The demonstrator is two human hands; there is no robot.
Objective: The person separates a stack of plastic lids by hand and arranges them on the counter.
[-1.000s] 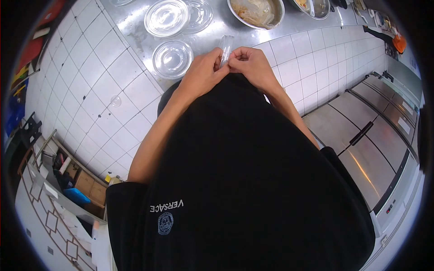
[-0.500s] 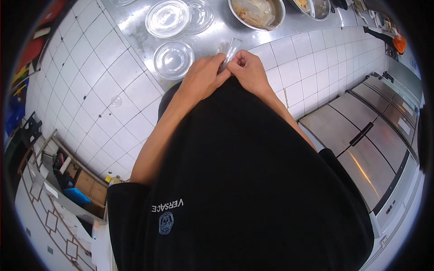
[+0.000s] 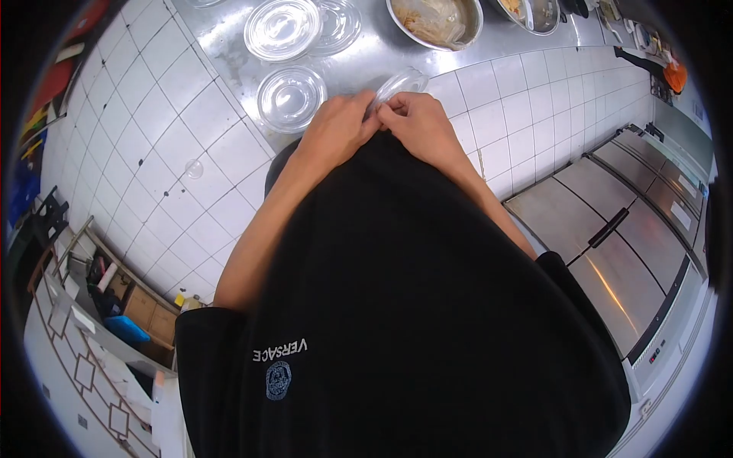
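Above the near edge of the steel table, a clear round plastic lid (image 3: 405,82) is held tilted between my two hands. My left hand (image 3: 340,122) is closed at the lid's left side, its fingertips partly hidden. With thumb and forefinger together, my right hand (image 3: 418,126) pinches the near edge. Another clear lid (image 3: 292,99) lies flat on the table just left of my left hand. Farther back are a clear lid (image 3: 282,29) and one more lid (image 3: 338,27) partly beneath it.
A metal bowl (image 3: 479,23) with pale food and clear plastic film stands on the steel table (image 3: 229,46). A second bowl (image 3: 544,30) is to its right. Steel refrigerator doors (image 3: 611,221) stand at right. A person in orange (image 3: 675,76) is far right. White tiles (image 3: 198,137) cover the floor.
The lid in my hands has turned from nearly edge-on to show more of its round face. My right hand has shifted slightly left, closer to my left hand.
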